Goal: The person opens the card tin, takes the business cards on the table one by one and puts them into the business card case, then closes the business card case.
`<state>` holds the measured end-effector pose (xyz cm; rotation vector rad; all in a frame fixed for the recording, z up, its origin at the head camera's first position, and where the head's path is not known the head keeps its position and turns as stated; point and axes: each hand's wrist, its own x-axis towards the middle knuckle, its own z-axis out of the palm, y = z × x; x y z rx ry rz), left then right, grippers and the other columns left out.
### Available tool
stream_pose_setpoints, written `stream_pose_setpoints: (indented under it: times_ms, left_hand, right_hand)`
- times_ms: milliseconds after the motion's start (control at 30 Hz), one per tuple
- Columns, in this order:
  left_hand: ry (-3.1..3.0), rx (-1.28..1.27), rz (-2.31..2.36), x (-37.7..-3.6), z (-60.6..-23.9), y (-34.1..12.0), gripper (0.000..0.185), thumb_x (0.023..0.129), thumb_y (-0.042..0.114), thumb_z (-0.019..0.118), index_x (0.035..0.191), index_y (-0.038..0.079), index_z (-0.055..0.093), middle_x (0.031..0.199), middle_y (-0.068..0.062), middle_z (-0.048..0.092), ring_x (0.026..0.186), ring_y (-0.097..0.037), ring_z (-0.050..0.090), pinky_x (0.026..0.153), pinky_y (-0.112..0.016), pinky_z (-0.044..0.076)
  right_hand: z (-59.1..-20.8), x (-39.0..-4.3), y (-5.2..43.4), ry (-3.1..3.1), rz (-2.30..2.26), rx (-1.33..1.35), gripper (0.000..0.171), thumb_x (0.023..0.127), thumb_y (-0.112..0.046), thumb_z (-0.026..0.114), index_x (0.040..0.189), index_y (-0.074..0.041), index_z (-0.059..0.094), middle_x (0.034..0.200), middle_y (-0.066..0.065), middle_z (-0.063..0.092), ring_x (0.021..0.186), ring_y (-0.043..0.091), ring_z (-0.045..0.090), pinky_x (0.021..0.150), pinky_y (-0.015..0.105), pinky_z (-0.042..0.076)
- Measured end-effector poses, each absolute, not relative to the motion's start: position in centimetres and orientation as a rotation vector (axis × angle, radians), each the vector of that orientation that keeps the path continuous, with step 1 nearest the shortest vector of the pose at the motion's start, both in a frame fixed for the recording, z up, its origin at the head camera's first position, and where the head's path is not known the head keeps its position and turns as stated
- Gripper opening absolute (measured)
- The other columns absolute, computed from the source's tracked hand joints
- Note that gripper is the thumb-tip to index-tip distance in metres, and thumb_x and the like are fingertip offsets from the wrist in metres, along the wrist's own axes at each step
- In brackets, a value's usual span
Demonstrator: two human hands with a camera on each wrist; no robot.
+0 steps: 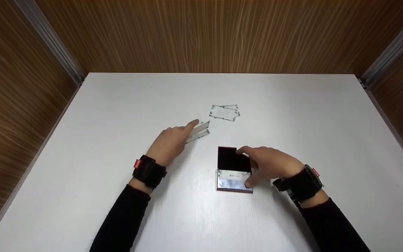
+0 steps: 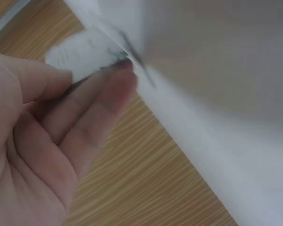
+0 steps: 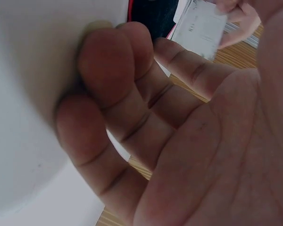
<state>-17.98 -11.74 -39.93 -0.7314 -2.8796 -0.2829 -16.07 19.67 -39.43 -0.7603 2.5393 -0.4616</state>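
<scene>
"Starting at the left: the left hand (image 1: 170, 141) is holding what looks like a small fan of pale cards (image 1: 202, 130), off toward the case's upper left."

"And the fingers there are pinching. They're gripping near one end, probably so the printed faces are staying uncovered."

"Moving right, loose cards (image 1: 223, 112) are lying overlapped on the worktop (image 1: 89, 168), just beyond that hand; I'm judging they're sitting within easy reach."

"Next, the open card case (image 1: 226, 159), nearer the wearer: black panel uppermost, a printed card (image 1: 227, 175) showing in the lower part."

"Far right, the right hand (image 1: 275, 162) is gripping the case's right side, fingers curling, index at the black panel and thumb low on the front, likely steadying it."

"What's the head view hiding?"

"The left thumb! The left-wrist view is showing it pressing the card against the fingers underneath."

"And the right-wrist view is revealing curled fingers close against the white surface, which the head view is covering with the back of the hand."
</scene>
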Motion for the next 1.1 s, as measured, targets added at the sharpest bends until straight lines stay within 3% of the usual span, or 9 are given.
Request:
stream_pose_setpoints:
  times_ms: [200,333,567,700,867,1100]
  left_hand:
    - [-2.774,-0.854,-0.505,-17.7,-38.6,-11.6,0.057,0.099,0.001,0.052,0.15,0.022,0.038,0.084,-0.01,0.073,0.07,-0.019,0.066,0.069,-0.034,0.056]
    - [-2.716,-0.978,-0.684,-17.4,-38.1,-10.9,0.045,0.105,0.012,0.045,0.149,0.022,0.04,0.091,-0.008,0.074,0.069,-0.014,0.062,0.066,-0.029,0.053]
    - [-2.609,-1.1,-0.82,-16.9,-37.9,-9.7,0.047,0.095,0.005,0.054,0.14,0.02,0.053,0.091,-0.001,0.068,0.073,-0.013,0.051,0.064,-0.026,0.044]
    - [-2.59,-1.123,-0.831,-16.7,-38.0,-9.2,0.034,0.097,0.011,0.057,0.131,0.017,0.056,0.102,0.0,0.07,0.076,-0.014,0.055,0.071,-0.029,0.046]
    - [-2.554,-1.161,-0.877,-16.6,-38.2,-9.0,0.018,0.102,0.014,0.055,0.119,0.016,0.059,0.102,0.004,0.068,0.081,-0.009,0.056,0.08,-0.03,0.048]
    - [-2.484,-1.251,-0.869,-16.5,-38.4,-8.9,0.022,0.101,0.011,0.057,0.112,0.022,0.072,0.105,0.002,0.054,0.089,-0.011,0.058,0.077,-0.024,0.048]
  right_hand:
    - [-39.5,-16.0,19.7,2.553,-0.436,-0.751,0.09,0.063,-0.037,0.093,0.141,-0.025,0.049,0.079,-0.003,0.057,0.077,0.015,0.052,0.072,0.034,0.043]
    - [-39.5,-16.0,19.7,2.55,-0.429,-0.733,0.09,0.063,-0.036,0.093,0.141,-0.025,0.048,0.08,-0.003,0.058,0.077,0.015,0.052,0.071,0.034,0.044]
    - [-39.3,-16.1,19.7,2.548,-0.459,-0.729,0.089,0.063,-0.037,0.093,0.139,-0.024,0.05,0.081,-0.002,0.058,0.077,0.015,0.052,0.071,0.034,0.044]
    - [-39.4,-16.0,19.7,2.552,-0.476,-0.742,0.088,0.063,-0.038,0.093,0.139,-0.024,0.05,0.081,-0.002,0.056,0.077,0.015,0.052,0.072,0.034,0.043]
    - [-39.3,-15.9,19.7,2.552,-0.485,-0.747,0.088,0.063,-0.037,0.093,0.138,-0.025,0.051,0.079,-0.002,0.056,0.075,0.015,0.051,0.069,0.033,0.043]
    - [-39.1,-15.8,19.8,2.562,-0.468,-0.729,0.088,0.062,-0.039,0.093,0.138,-0.026,0.051,0.084,-0.003,0.059,0.079,0.016,0.053,0.073,0.035,0.044]
